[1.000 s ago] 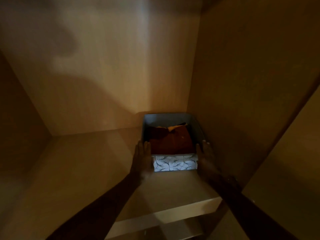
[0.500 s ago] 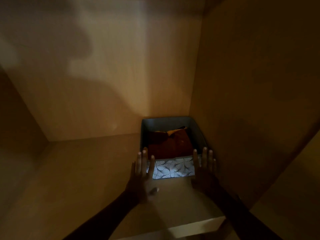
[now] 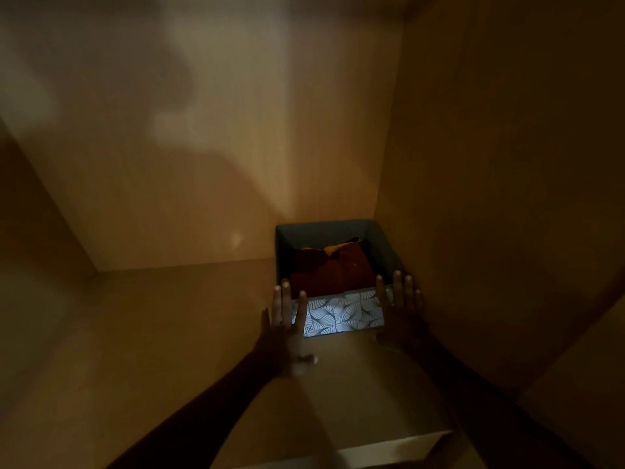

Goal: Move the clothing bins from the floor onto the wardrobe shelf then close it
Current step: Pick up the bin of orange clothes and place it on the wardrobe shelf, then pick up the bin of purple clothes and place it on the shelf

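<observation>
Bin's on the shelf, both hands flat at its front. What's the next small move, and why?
Probably draw both hands back. The bin sits in the shelf's back right corner; left hand and right hand are open, gripping nothing. No other bin shows here.

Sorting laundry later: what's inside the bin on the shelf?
The bin holds folded rust-brown clothing with a yellow piece behind. Anything underneath is covered.

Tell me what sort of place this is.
Most likely the inside of a wardrobe: bare wood-grain walls enclose a deep shelf, and a patterned fabric bin of folded clothes sits in its back right corner.
</observation>
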Motion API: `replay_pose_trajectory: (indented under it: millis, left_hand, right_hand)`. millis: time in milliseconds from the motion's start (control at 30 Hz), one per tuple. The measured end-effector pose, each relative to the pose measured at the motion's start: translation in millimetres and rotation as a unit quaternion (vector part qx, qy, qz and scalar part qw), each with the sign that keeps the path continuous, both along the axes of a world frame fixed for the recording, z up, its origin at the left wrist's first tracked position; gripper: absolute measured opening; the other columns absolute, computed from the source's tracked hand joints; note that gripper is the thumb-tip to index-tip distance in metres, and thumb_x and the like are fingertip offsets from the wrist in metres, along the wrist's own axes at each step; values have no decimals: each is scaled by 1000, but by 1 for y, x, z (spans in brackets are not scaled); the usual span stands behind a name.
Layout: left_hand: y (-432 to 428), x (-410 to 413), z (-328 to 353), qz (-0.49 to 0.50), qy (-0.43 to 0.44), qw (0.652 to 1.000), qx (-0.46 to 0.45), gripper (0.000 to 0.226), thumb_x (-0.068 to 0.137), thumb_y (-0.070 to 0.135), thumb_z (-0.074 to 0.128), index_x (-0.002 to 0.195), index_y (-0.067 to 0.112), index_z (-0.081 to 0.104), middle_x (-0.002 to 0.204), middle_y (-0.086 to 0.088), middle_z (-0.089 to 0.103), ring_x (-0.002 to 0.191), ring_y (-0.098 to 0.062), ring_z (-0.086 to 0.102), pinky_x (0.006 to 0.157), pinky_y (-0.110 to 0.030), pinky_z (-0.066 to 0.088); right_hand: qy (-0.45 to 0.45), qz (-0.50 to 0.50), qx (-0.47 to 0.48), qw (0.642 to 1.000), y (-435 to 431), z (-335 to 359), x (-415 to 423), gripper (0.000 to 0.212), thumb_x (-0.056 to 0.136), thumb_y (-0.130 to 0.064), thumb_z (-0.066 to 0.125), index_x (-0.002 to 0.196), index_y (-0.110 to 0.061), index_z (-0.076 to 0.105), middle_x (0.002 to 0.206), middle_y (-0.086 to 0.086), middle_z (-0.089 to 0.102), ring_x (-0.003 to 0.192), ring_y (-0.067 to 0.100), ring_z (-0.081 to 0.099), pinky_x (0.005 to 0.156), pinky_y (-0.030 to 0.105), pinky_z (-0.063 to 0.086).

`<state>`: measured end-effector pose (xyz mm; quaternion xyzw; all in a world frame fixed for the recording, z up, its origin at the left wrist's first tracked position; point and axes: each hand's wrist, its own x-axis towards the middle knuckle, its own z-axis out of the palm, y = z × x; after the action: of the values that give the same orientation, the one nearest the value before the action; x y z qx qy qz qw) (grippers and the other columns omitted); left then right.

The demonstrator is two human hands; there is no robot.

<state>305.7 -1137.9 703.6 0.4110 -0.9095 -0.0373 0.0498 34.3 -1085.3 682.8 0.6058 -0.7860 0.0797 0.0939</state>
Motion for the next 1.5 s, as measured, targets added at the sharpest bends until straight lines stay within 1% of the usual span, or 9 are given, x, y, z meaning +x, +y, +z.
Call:
replay_pose_trajectory:
  millis: [100,167,267,333,433,600,733,1167,1500]
  left_hand:
    - [-1,5,1,-18,26,999,-1,121,72,75,51,144,25,-33,150,-22,-39,139,-38,-36,114,-65,13]
    - [1,12,0,-29,90,995,2,110,79,70,51,151,24,-18,156,-16,-31,146,-35,-25,114,-61,20]
    - [22,25,2,29,270,961,55,82,88,45,60,154,24,16,163,1,-12,150,-19,1,115,-39,24]
    - [41,40,-1,98,381,914,98,65,88,33,62,147,23,35,160,2,20,145,-16,22,112,-36,32]
    - [72,75,-7,232,514,807,177,42,91,13,65,131,22,56,135,3,52,126,-18,49,88,-22,47]
    - [128,144,-18,375,605,689,138,29,92,3,60,117,17,63,120,-2,65,110,-21,62,78,-17,51]
    - [197,187,-37,500,607,610,97,25,94,13,59,118,18,64,120,7,66,109,-15,63,91,-38,53]
    - [478,200,-74,733,621,246,-130,20,91,10,61,108,16,68,105,-4,72,97,-24,68,74,-28,48]
    - [658,117,-92,781,564,8,-268,19,95,15,56,113,20,63,108,-3,69,94,-19,67,81,-34,53]
  right_hand:
    - [-27,13,-7,1000,2,4,0,148,44,-62,84,151,-26,-12,159,21,-11,144,47,15,109,66,28]
    - [-79,1,-18,997,9,11,10,137,48,-66,79,151,-25,-2,158,26,5,142,48,20,106,69,29]
    - [-224,42,-64,972,32,28,49,110,66,-86,38,153,-24,11,159,16,12,146,35,13,113,56,19]
    - [-344,80,-103,930,51,35,84,83,82,-68,48,148,-23,28,156,3,26,144,22,24,114,40,25]
    - [-515,112,-92,845,64,35,134,51,87,-28,69,131,-39,44,139,-12,47,127,7,47,95,34,51]
    - [-607,201,44,768,53,26,203,46,87,-28,69,128,-39,50,129,-14,58,115,-1,55,83,20,53]
    - [-607,275,147,731,55,7,259,45,81,-37,68,124,-37,57,122,-16,63,111,-2,59,82,24,51]
    - [-414,554,465,553,197,-33,425,41,85,-28,69,124,-26,60,118,-13,65,105,0,62,91,29,52]
    - [-202,699,558,398,378,-48,480,28,86,-25,70,113,-24,65,103,-14,68,90,-6,62,78,14,46]
